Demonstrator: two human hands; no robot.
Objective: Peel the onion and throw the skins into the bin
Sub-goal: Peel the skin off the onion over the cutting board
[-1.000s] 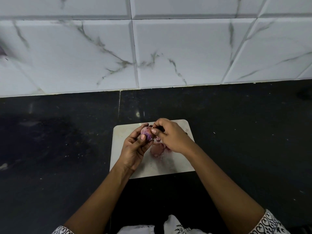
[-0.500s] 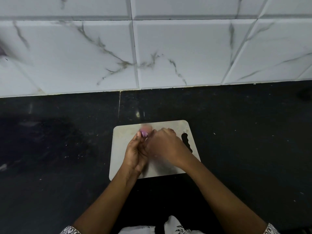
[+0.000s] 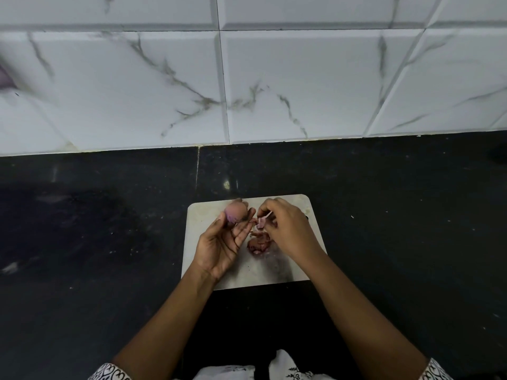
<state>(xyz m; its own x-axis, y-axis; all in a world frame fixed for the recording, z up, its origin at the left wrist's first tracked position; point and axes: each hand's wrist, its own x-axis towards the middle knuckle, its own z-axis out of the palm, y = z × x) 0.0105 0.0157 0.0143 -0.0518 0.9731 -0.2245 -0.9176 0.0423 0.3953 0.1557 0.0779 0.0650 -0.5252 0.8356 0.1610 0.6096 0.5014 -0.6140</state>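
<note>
Hands parted, onion [image 3: 236, 214] at left hand [image 3: 222, 244] fingertips

Dim, flat indoor light. Marble-look wall tiles [image 3: 301, 86] brightest; black countertop [image 3: 96, 229] nearly featureless, one small glare spot just behind the cutting board [image 3: 274, 272]. Soft shadow under the forearms. Onion [image 3: 236, 213] motion-blurred. Wide-angle bowing of tile joints; left edge smeared
</note>
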